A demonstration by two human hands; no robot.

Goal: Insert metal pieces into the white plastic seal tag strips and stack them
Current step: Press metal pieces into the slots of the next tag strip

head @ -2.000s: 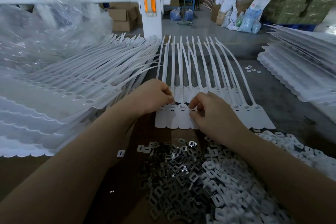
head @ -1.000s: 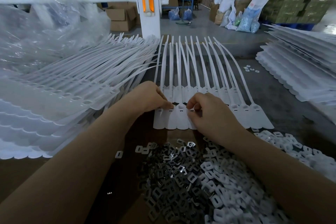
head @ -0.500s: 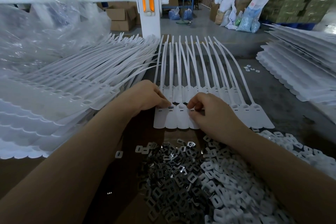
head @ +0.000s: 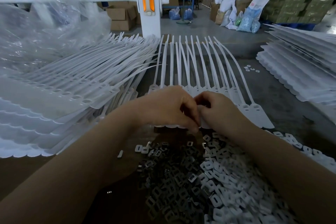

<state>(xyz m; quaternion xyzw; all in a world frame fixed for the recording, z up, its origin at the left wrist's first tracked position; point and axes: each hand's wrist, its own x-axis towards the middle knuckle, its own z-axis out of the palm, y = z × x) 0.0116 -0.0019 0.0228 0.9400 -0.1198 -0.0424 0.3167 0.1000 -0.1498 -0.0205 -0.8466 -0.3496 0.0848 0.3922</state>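
Note:
A white seal tag strip (head: 258, 116) lies flat in front of me, its thin tails (head: 201, 67) fanning away. My left hand (head: 167, 109) covers the tag heads, fingers curled, thumb and fingertip pinching the strip's near edge. My right hand (head: 220, 112) sits close beside it, fingers curled round a tag head in the middle of the strip. The two hands touch. Whether either finger holds a metal piece is hidden. A heap of dark metal pieces (head: 174, 172) lies just below my hands.
A tall stack of tag strips (head: 60, 100) rises on the left under a clear plastic sheet (head: 45, 34). Another stack (head: 300, 71) lies at the right. White plastic clips (head: 234, 189) are heaped beside the metal pieces. A white post (head: 148, 3) stands behind.
My left hand has slid right from the strip's left end to its middle and down to the near edge, meeting my right hand. The right hand has barely moved.

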